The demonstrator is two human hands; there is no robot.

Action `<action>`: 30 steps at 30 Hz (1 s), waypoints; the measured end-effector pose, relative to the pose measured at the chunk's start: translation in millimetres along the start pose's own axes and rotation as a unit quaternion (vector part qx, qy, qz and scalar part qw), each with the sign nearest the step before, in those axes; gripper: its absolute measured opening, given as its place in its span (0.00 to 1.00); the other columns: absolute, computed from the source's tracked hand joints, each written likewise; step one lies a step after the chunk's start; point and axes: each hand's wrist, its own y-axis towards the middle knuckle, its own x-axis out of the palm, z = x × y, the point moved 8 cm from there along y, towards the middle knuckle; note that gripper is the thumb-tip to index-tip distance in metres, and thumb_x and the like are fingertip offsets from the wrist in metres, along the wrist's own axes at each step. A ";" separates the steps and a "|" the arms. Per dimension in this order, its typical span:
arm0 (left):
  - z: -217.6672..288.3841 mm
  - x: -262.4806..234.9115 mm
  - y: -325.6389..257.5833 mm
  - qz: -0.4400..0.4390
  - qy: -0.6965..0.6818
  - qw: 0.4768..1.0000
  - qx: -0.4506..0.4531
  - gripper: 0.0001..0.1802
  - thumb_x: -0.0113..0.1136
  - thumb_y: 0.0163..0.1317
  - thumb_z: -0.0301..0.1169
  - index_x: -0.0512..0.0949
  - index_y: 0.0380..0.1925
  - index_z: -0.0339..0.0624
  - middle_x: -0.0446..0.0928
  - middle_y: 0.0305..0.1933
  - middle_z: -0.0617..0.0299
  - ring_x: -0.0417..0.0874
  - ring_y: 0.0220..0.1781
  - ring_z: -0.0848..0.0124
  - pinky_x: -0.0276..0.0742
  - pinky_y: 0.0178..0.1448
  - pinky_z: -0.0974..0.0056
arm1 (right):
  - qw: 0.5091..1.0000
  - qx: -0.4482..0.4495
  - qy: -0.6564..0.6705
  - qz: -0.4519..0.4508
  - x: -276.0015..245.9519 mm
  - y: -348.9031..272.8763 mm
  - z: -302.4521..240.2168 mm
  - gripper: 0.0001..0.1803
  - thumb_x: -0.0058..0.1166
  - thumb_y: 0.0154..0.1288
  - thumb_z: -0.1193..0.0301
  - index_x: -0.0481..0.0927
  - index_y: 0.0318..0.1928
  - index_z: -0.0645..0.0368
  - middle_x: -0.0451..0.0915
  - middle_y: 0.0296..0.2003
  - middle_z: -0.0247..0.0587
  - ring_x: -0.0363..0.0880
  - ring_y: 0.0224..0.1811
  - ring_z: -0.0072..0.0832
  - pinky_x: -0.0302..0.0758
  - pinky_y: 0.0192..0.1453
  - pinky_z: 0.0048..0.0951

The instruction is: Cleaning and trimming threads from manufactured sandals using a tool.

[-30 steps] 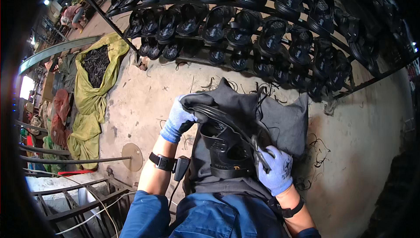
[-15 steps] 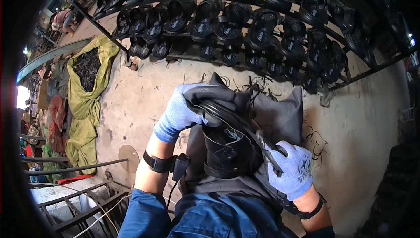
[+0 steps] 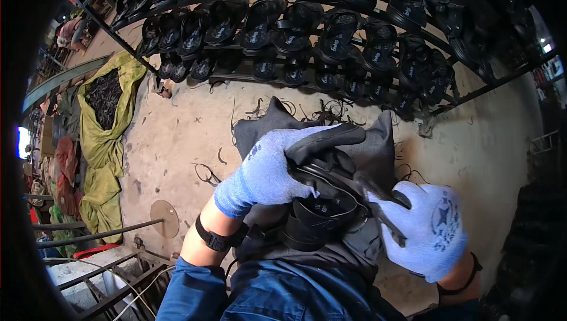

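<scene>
My left hand (image 3: 266, 170), in a blue knit glove with dark coated fingers, is closed around a black sandal (image 3: 322, 222) above my lap. The sandal tilts, with its broad strap toward me and its printed insole partly showing. My right hand (image 3: 422, 226), gloved alike, is closed at the sandal's right side. A slim dark piece runs from its fingers toward the sandal edge; against the dark glove I cannot make out what it is. A grey cloth (image 3: 378, 144) lies beneath the sandal and over my lap.
A metal rack (image 3: 478, 95) of several black sandals spans the far side. Thin black scraps (image 3: 331, 114) lie on the concrete floor (image 3: 177, 126). At left stand a yellow-green sack (image 3: 133, 79) of dark scraps, a rod with a round plate (image 3: 164, 219) and a metal frame (image 3: 97, 285).
My right hand has moved right, farther from my left hand, and looks larger. My left hand has shifted right and slightly nearer with the sandal. The whole view has shifted a little.
</scene>
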 end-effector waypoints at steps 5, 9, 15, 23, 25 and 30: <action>-7.5 8.0 0.5 0.038 -0.101 0.992 -0.065 0.47 0.77 0.39 0.32 0.67 0.62 0.34 0.76 0.57 0.56 0.76 0.53 0.73 0.70 0.60 0.66 | 1.000 0.017 -0.010 -0.001 -4.9 -23.9 13.4 0.20 0.61 0.46 0.66 0.82 0.45 0.45 0.73 0.34 0.36 0.73 0.23 0.31 0.69 0.25 0.34; 9.5 9.2 5.9 0.065 -0.008 0.998 0.015 0.48 0.76 0.38 0.29 0.65 0.64 0.33 0.75 0.58 0.56 0.78 0.51 0.72 0.70 0.60 0.66 | 0.998 0.006 0.002 0.059 -5.0 -24.0 10.2 0.21 0.60 0.47 0.67 0.81 0.46 0.45 0.73 0.35 0.38 0.74 0.24 0.32 0.70 0.27 0.34; 19.4 25.9 8.5 0.040 -0.075 0.996 -0.007 0.56 0.73 0.40 0.25 0.53 0.70 0.34 0.75 0.56 0.56 0.78 0.49 0.74 0.70 0.59 0.68 | 0.999 -0.012 -0.030 -0.003 -14.3 -27.4 4.3 0.18 0.62 0.47 0.66 0.81 0.44 0.45 0.71 0.37 0.35 0.72 0.31 0.31 0.67 0.31 0.34; 9.1 50.8 6.9 0.050 -0.262 0.960 -0.078 0.60 0.72 0.45 0.23 0.41 0.73 0.37 0.77 0.35 0.64 0.75 0.36 0.78 0.70 0.52 0.72 | 0.998 -0.036 -0.050 -0.010 -41.2 -37.8 0.5 0.16 0.61 0.45 0.70 0.82 0.39 0.52 0.67 0.28 0.35 0.68 0.19 0.28 0.63 0.22 0.32; 5.4 51.0 6.4 0.050 -0.261 0.961 -0.076 0.59 0.72 0.46 0.23 0.42 0.73 0.38 0.77 0.35 0.64 0.75 0.36 0.78 0.70 0.52 0.72 | 0.999 -0.028 -0.033 -0.019 -37.6 -37.2 3.4 0.16 0.61 0.45 0.71 0.82 0.39 0.53 0.67 0.27 0.35 0.69 0.18 0.28 0.63 0.21 0.32; 2.2 49.1 2.4 0.070 -0.200 0.976 -0.048 0.59 0.73 0.46 0.24 0.43 0.73 0.40 0.77 0.35 0.63 0.76 0.37 0.78 0.71 0.52 0.71 | 0.999 0.020 -0.033 -0.029 -34.8 -38.1 7.6 0.18 0.61 0.45 0.73 0.84 0.42 0.53 0.66 0.22 0.34 0.66 0.17 0.31 0.61 0.22 0.36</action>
